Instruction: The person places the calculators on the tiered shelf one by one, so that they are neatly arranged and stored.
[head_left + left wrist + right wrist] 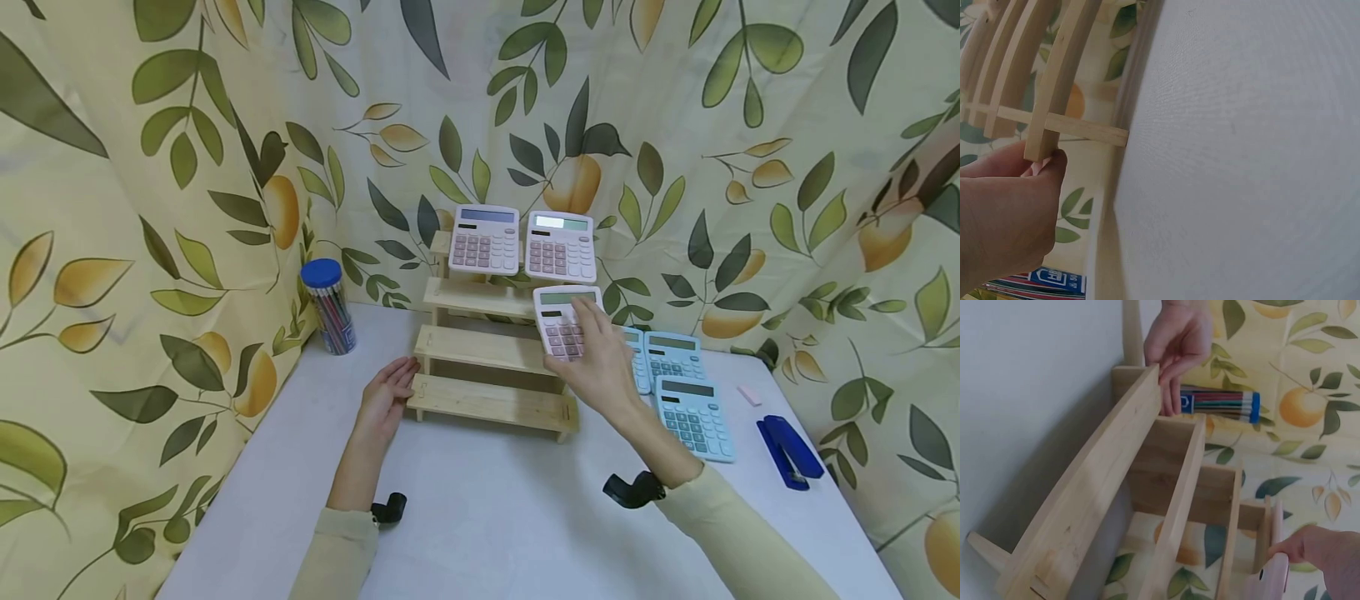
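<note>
A four-step wooden rack (pixel 487 404) stands on the table. My left hand (pixel 386 396) is at its left end; in the left wrist view, thumb and fingers pinch the end of the lowest plank (pixel 1054 94). My right hand (pixel 606 358) grips a pink calculator (pixel 555 321) by its edges, over the rack's right end. The hand partly covers its keys. In the right wrist view this calculator (pixel 1272 578) appears edge-on near the upper steps. Two more pink calculators, one left (pixel 486 242) and one right (pixel 561 247), lean side by side on the top step.
Several light-blue calculators (pixel 693 421) lie right of the rack, partly behind my right hand. Further right are a small pink block (pixel 750 394) and a blue stapler (pixel 791 452). A blue-lidded jar of pencils (pixel 330 308) stands at the back left. Leaf-patterned cloth (pixel 637 108) hangs around the table.
</note>
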The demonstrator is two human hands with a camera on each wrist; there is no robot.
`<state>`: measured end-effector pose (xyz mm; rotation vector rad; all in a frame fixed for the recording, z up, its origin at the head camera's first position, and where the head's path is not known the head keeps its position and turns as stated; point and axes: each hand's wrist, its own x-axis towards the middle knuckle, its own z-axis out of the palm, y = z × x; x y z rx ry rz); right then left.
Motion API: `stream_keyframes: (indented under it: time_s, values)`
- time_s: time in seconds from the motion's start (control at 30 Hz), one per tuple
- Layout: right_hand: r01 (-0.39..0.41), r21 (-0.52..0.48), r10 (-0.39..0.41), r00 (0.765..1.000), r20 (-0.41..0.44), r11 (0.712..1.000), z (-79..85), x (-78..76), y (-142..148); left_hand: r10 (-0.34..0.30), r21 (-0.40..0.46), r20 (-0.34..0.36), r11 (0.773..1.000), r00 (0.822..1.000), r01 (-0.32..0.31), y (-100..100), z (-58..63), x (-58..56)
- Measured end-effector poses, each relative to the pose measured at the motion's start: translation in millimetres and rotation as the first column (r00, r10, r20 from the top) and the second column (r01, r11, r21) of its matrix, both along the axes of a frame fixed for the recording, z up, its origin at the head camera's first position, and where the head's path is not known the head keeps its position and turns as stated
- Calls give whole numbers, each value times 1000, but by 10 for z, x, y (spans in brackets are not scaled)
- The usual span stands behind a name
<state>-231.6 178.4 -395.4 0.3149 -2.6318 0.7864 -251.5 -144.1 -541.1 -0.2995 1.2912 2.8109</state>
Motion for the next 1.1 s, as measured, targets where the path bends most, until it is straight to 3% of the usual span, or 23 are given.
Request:
stream_keyframes:
  time_s: [0.33, 1.1]
  values:
    - [13, 1, -14, 999, 42, 1000, -12, -51, -135, -2, 2, -7, 1000, 1000, 2, -9, -4, 19]
    - [-22, -62, 23, 1000, 18, 998, -38, -168, -457, 1, -3, -23, 1000, 1000, -1, -4, 2, 10]
